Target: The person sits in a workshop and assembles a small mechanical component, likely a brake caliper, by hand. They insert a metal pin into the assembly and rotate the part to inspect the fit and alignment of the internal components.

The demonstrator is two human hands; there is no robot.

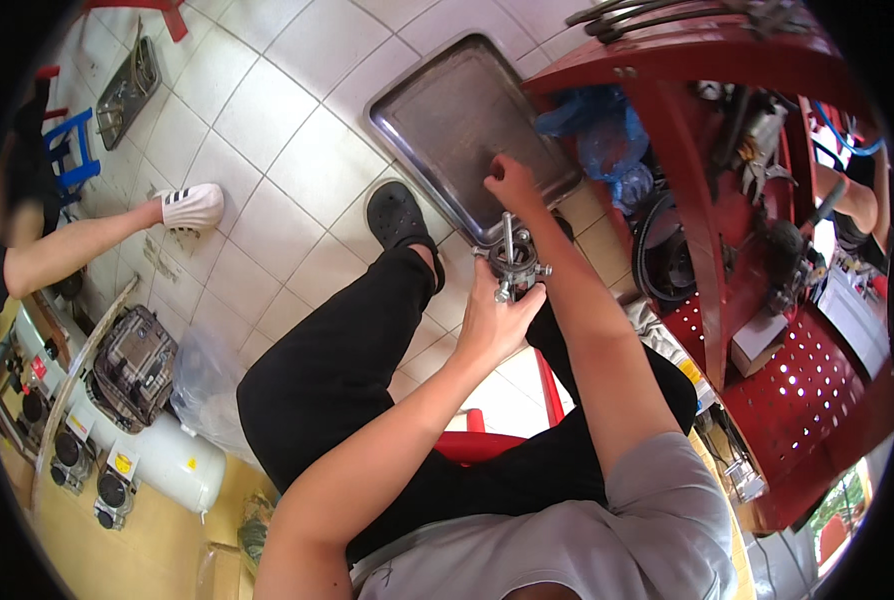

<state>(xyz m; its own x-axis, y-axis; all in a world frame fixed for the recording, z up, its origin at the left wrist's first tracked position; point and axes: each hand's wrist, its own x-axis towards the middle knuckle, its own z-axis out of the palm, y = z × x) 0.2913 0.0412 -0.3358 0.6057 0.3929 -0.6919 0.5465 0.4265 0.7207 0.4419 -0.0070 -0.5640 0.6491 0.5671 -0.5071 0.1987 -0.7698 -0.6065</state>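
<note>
My left hand [495, 325] is wrapped round a round metal fitting with several bolts [513, 262] sticking out of its sides and one long bolt standing up. It holds the fitting in front of my knees. Farther off, my right hand [515, 185] is over the near part of a shallow metal tray [447, 120] lying on the floor. Its fingers are curled in toward the thumb, and whatever may be between them is too small to make out. My right forearm passes close beside the fitting.
At right stands a red metal rack [692, 200] with tools and parts; a blue plastic bag [607, 140] hangs from it. A white tank [172, 465] is at lower left. Another person's foot in a white shoe [192, 207] is at left, near a smaller tray [129, 95].
</note>
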